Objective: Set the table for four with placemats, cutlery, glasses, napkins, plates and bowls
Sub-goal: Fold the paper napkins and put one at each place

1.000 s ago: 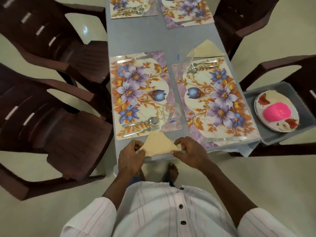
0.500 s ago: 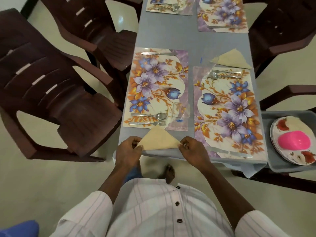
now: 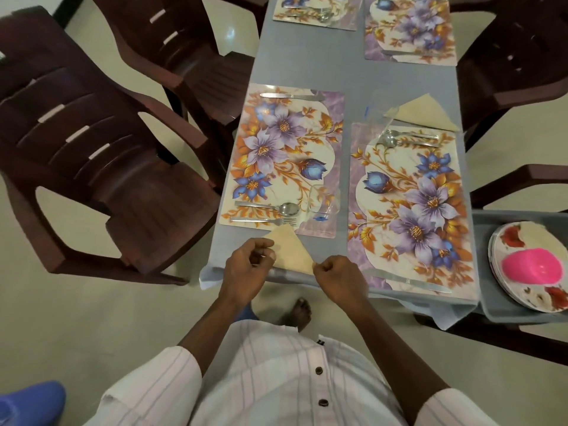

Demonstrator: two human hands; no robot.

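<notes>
A folded napkin (image 3: 292, 250) lies at the table's (image 3: 310, 72) near edge, just near of the left placemat (image 3: 285, 155). The right hand (image 3: 336, 279) pinches its right corner. The left hand (image 3: 247, 267) curls over its left corner; any grip is unclear.

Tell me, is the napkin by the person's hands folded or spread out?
Folded. The napkin lies as a flat triangle on the table, beside the fork, not opened into a full square.
</notes>
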